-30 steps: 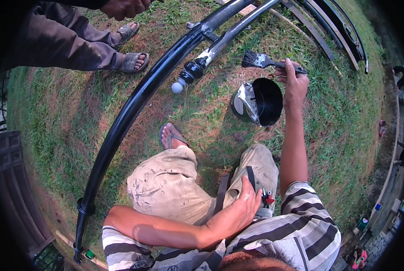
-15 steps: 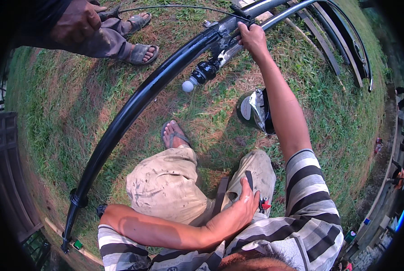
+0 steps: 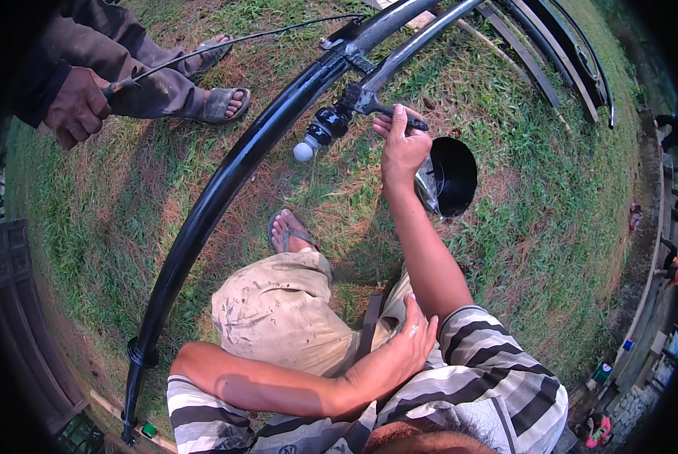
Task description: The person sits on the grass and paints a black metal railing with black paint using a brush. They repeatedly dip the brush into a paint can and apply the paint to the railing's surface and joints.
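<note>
My right hand (image 3: 405, 151) grips a paintbrush (image 3: 399, 115) by its dark handle. Its black-wetted bristles (image 3: 349, 98) are against the lower end of a thin grey metal pipe (image 3: 414, 49). Below that end hangs a black, ringed fitting (image 3: 327, 126) tipped with a white ball (image 3: 303, 151). A short bracket (image 3: 360, 60) joins the thin pipe to a long curved pole (image 3: 225, 166), glossy black. Beneath my right wrist stands an open can (image 3: 454, 178) with a dark inside. Across my lap lies my left hand (image 3: 407, 337), fingers stretched, holding nothing.
At the upper left, a co-worker's hand (image 3: 77, 106) holds a thin black cable (image 3: 240, 36) that runs toward the pole; sandals (image 3: 225, 104) show nearby. Several dark strips (image 3: 536, 68) lie on the grass at the upper right. A brown wooden structure (image 3: 21, 303) borders the left.
My right hand has come down and left from the thin pipe, bringing the paintbrush to its lower end. The co-worker's hand has moved down and left. My left hand stays put.
</note>
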Demonstrator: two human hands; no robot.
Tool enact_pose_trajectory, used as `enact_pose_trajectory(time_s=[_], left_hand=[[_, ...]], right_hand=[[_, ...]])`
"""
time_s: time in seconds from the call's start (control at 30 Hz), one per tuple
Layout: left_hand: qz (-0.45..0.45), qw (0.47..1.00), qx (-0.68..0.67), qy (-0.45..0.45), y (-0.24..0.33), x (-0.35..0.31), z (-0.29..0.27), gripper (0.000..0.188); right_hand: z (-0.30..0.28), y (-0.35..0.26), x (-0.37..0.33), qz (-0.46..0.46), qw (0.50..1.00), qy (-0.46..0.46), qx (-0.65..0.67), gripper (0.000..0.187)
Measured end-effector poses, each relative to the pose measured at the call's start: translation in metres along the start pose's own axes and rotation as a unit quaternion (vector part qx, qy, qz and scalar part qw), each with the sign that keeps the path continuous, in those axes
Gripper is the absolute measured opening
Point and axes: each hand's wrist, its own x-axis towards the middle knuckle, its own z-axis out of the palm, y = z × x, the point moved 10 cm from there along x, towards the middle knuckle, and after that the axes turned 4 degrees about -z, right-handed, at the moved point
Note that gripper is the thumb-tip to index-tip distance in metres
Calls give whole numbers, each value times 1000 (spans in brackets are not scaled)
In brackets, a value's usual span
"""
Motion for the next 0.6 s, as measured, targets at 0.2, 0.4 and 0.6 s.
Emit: enact_pose_trajectory(time_s=[0.2, 0.4, 0.6], left_hand=[[7, 1000, 10, -27, 5, 1, 5, 54], [1, 998, -17, -57, 5, 0, 7, 55], [-46, 907, -410, -82, -25, 21, -3, 57]], right_hand=[[-9, 44, -60, 44, 991, 86, 97, 39], [-7, 18, -83, -6, 994, 63, 87, 36], [-106, -23, -80, 59, 976, 88, 192, 38]])
